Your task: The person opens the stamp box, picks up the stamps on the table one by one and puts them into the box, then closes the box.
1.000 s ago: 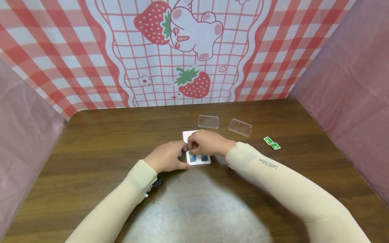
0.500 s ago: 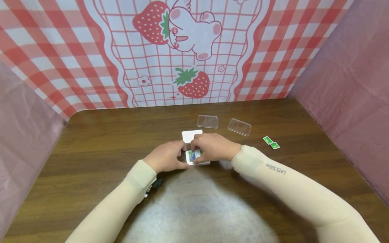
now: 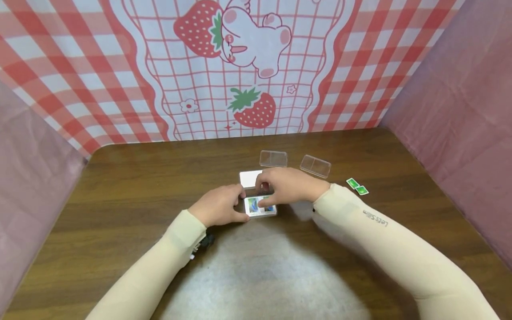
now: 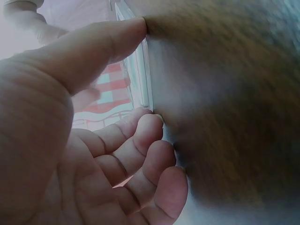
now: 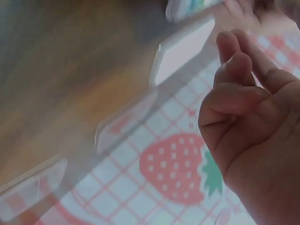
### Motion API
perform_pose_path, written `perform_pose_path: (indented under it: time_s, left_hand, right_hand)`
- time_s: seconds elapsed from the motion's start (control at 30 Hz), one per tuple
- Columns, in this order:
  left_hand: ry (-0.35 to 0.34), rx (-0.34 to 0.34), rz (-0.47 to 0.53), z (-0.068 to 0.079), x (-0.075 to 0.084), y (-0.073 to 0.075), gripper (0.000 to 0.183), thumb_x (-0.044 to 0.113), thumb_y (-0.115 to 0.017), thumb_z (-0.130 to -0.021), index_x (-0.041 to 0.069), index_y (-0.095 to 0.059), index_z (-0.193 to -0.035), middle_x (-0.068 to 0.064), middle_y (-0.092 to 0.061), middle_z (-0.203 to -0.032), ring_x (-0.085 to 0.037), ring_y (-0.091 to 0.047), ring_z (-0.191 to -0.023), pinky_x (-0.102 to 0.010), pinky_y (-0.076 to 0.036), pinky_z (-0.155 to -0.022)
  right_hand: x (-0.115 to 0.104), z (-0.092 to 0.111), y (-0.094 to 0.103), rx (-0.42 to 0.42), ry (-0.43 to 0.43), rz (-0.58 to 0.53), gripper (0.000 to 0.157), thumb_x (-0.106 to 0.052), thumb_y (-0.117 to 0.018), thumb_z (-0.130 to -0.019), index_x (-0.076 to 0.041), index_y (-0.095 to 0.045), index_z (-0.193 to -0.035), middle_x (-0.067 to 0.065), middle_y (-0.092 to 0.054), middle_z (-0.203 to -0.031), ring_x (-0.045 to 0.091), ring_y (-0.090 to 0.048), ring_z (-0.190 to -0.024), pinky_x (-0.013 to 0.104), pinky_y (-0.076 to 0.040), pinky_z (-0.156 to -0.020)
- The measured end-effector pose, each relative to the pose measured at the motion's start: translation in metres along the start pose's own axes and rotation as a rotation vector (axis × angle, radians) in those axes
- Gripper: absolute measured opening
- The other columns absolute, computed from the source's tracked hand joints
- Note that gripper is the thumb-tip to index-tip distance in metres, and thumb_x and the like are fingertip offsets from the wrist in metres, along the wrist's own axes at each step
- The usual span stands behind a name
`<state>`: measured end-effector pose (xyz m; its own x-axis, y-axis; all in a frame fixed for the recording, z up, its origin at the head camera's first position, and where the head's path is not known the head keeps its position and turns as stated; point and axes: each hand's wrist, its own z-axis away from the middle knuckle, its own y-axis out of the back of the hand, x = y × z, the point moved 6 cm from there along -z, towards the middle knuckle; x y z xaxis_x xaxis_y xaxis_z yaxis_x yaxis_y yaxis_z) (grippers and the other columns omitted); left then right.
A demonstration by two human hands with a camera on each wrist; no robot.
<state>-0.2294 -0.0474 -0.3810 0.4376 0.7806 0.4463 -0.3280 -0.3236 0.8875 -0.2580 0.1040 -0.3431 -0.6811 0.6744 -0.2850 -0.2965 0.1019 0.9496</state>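
A flat clear-edged case (image 3: 249, 212) with two blue-and-green picture cards lies on the table in the head view. My left hand (image 3: 218, 206) pinches its left end, thumb at the near corner and a finger at the far corner. In the left wrist view, the thumb (image 4: 108, 44) and fingertips meet the case's edge (image 4: 143, 79). My right hand (image 3: 290, 184) is over the case's right part, thumb apart from its bent fingers, with nothing visible between them. Just beyond lies a white-faced flat case (image 3: 249, 179), partly covered by the right hand.
Two transparent, divided flat cases (image 3: 273, 158) lie farther back. A pair of small green cards (image 3: 362, 190) overlaps at the right on the wooden table (image 3: 160, 169). Behind the table hangs a strawberry-print cloth (image 3: 256, 111), with pink cloth (image 3: 444, 98) at the sides.
My right hand has shifted right across the case, and its thumb and fingers have spread apart. Both picture cards show more fully now. The left hand has stayed put.
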Motion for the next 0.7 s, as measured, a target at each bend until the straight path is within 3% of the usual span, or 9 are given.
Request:
perform_pose_path:
  time_s: [0.13,0.3,0.7]
  left_hand:
    - [0.006,-0.007,0.001,0.0,0.001,0.001,0.052,0.044,-0.086,-0.083,0.011,-0.062,-0.116,0.001,-0.062,-0.094,-0.014,-0.058,-0.083,-0.036,-0.051,-0.078]
    - [0.006,-0.013,0.01,0.001,0.001,0.001,0.054,0.044,-0.085,-0.084,0.011,-0.061,-0.118,0.0,-0.064,-0.096,-0.014,-0.059,-0.086,-0.037,-0.052,-0.08]
    - [-0.022,-0.009,0.011,0.0,0.002,0.001,0.052,0.043,-0.085,-0.084,0.011,-0.062,-0.119,0.0,-0.064,-0.098,-0.014,-0.06,-0.088,-0.039,-0.052,-0.083]
  right_hand:
    - [0.013,0.008,0.011,0.062,-0.039,0.006,0.034,-0.038,-0.081,-0.09,-0.014,-0.07,-0.113,0.0,-0.065,-0.1,0.015,-0.06,-0.085,0.036,-0.051,-0.076]
    - [0.03,0.016,0.008,0.1,-0.07,-0.012,0.028,-0.031,-0.08,-0.091,-0.013,-0.07,-0.111,0.001,-0.063,-0.1,0.018,-0.059,-0.088,0.037,-0.05,-0.079]
    - [0.053,0.026,0.002,0.104,-0.129,-0.019,0.027,-0.027,-0.08,-0.091,-0.01,-0.071,-0.11,0.001,-0.065,-0.099,0.018,-0.061,-0.09,0.038,-0.051,-0.081]
